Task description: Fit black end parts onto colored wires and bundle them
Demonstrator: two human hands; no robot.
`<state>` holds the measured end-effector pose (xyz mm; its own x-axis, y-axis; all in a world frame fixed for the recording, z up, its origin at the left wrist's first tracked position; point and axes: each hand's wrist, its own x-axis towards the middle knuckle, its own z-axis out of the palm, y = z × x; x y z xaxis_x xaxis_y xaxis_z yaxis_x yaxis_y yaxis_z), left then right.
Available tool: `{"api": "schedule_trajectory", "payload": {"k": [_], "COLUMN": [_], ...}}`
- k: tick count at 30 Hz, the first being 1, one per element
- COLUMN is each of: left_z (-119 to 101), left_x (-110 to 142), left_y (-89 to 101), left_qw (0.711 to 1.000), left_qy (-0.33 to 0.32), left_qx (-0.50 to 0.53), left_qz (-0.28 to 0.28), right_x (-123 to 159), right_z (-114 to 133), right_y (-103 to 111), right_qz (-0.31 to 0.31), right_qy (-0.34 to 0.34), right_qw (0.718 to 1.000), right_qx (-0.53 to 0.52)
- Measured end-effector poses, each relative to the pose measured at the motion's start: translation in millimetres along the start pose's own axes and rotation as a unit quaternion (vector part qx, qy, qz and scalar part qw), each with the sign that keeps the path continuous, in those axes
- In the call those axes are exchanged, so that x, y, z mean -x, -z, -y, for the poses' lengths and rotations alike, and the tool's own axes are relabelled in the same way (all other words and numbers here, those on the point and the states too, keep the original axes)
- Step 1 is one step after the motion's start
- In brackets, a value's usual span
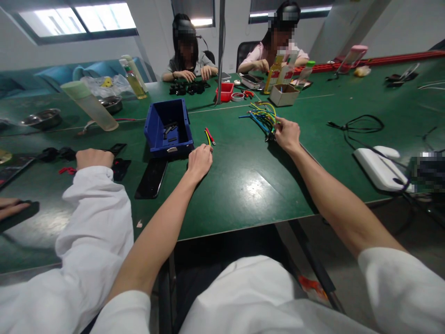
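My left hand (200, 162) is closed at its fingertips on a short yellow-green wire with red (210, 136) beside it, just above the green table. My right hand (288, 133) reaches farther out, its fingers closed at the near side of a loose bundle of yellow-green and blue wires (261, 117). Dark ends of the bundle show beside these fingers; exactly how many wires they grip is hidden. To the left of my left hand stands a blue bin (169, 149) with several small black pieces (170, 130) inside.
A black phone (151, 179) lies before the bin. At left, a co-worker's white sleeve (99, 208) reaches over the table. Two people sit opposite, near a red box (225, 92) and a cardboard box (284, 96). A white device (380, 169) and black cable (365, 124) lie right.
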<state>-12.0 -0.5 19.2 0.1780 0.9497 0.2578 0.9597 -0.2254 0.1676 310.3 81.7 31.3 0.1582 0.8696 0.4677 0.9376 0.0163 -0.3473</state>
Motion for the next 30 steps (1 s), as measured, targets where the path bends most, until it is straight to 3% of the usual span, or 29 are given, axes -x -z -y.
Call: {"api": "schedule_trajectory", "payload": {"k": [14,22,30], "left_z": [0.7,-2.0,1.6], "left_x": [1.3,1.5,0.6], "left_y": [-1.3,3.8,-2.4], "left_qw": [1.000,1.000,1.000], "left_qy": [-0.004,0.002,-0.009], "left_qx": [0.002,-0.003,0.005], "left_qz": [-0.009,0.010,-0.010], "right_x": [-4.6,-5.8,-3.4], "right_z": [-6.3,-4.8,1.1], "right_y": [-7.4,-8.0,-2.8], "right_qz": [-0.012,-0.003,0.018], "right_qy": [-0.023,-0.025,-0.039], "right_qw": [0.999,0.999,0.997], "right_qx": [0.035,0.045,0.065]}}
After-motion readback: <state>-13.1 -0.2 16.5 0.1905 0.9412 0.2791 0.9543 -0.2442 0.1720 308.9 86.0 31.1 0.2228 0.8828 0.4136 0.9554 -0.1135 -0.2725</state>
